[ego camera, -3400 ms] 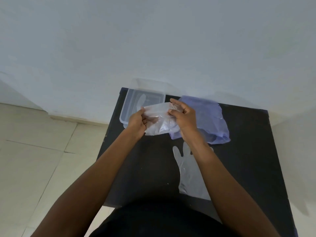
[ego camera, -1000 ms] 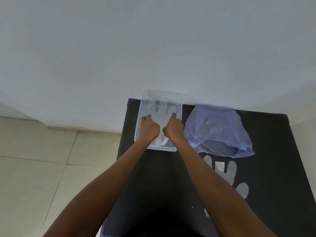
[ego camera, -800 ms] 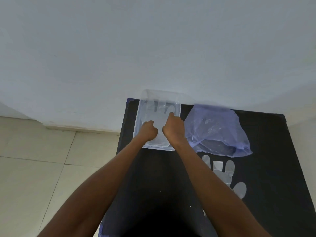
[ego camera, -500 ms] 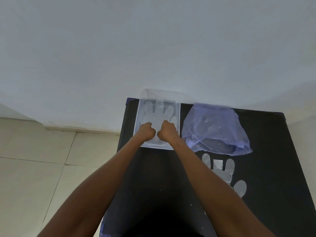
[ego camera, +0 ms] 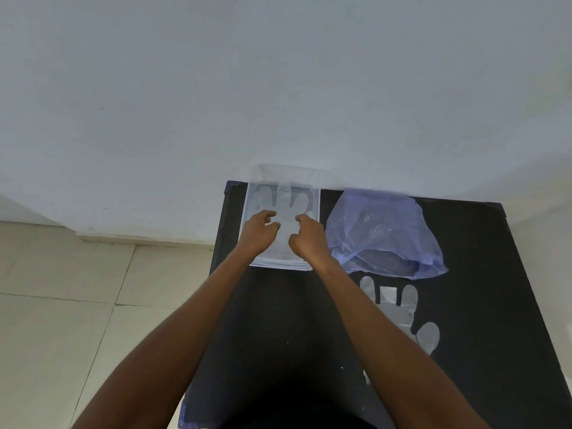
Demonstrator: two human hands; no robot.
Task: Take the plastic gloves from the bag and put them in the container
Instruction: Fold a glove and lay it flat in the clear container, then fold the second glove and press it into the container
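Observation:
A clear plastic container stands at the back left of the black table, against the wall. A clear plastic glove lies flat inside it, fingers pointing at the wall. My left hand and my right hand are over the container with curled fingers, pinching the glove's cuff end on either side. A translucent blue bag lies just right of the container. A second clear glove lies flat on the table in front of the bag, partly hidden by my right forearm.
A white wall rises directly behind the table. Beige floor tiles lie to the left, past the table's left edge. The table's dark top stretches to the right of the bag and the loose glove.
The crumpled glove held in both hands above the table now lies spread in the container. In the last half second my hands moved slightly apart and their fingers loosened.

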